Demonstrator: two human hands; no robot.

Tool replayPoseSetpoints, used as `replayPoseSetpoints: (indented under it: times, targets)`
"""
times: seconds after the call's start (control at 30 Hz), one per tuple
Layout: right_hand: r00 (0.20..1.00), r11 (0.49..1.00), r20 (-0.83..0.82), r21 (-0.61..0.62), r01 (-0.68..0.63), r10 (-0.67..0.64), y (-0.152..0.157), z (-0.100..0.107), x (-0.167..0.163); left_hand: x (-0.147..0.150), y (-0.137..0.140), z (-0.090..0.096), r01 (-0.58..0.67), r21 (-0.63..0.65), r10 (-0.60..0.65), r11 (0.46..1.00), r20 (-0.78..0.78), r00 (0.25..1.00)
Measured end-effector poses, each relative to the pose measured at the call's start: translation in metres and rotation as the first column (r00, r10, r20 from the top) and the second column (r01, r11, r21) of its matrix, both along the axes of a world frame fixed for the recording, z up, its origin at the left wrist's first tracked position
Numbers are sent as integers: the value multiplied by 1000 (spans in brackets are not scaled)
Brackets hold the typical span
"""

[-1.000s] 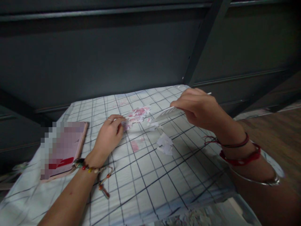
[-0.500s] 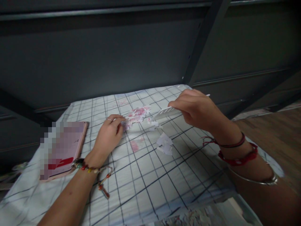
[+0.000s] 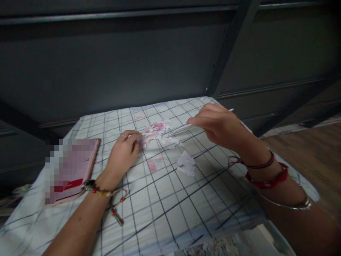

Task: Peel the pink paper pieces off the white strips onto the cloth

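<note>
My left hand (image 3: pixel 124 149) rests on the cloth with its fingers bent together, the fingertips on the left edge of a patch of torn pink and white paper scraps (image 3: pixel 157 129). Exactly what lies under those fingertips is hidden. From the right, my right hand (image 3: pixel 215 122) pinches slim white tweezers (image 3: pixel 179 131). Their tips are low at the right side of the patch, by some pale scraps (image 3: pixel 172 142); whether a scrap is between the tips I cannot tell. Nearer to me lie a pinkish piece (image 3: pixel 154 164) and several white paper pieces (image 3: pixel 185 163).
A checked cloth (image 3: pixel 160 213) covers the table. At the left lies a phone (image 3: pixel 77 167) with a pink edge, partly pixelated. A box of paper scraps (image 3: pixel 221 247) sits at the front edge. Dark panels (image 3: pixel 119 64) stand behind the table, with wooden floor (image 3: pixel 306 149) to the right.
My right hand has shifted slightly left and turned the tweezers, whose tips now sit nearer the pink patch. The left hand has stayed in place.
</note>
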State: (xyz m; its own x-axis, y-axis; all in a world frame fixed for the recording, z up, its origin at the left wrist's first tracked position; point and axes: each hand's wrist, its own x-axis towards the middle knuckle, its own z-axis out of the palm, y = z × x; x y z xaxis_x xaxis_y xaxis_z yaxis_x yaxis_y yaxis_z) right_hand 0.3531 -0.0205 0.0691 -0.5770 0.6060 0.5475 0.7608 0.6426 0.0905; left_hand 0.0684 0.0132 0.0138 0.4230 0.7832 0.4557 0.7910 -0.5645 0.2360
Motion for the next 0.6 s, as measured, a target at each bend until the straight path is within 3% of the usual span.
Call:
replayPoseSetpoints:
  times: [0.4, 0.6]
  targets:
    - [1000, 999, 0, -42, -2, 2, -3, 3, 2, -1, 1, -1, -3, 0, 3, 1000, 0, 1000]
    - [998, 998, 58, 47, 34, -37, -2, 2, 2, -2, 1, -3, -9, 7, 9, 1000, 2, 1000]
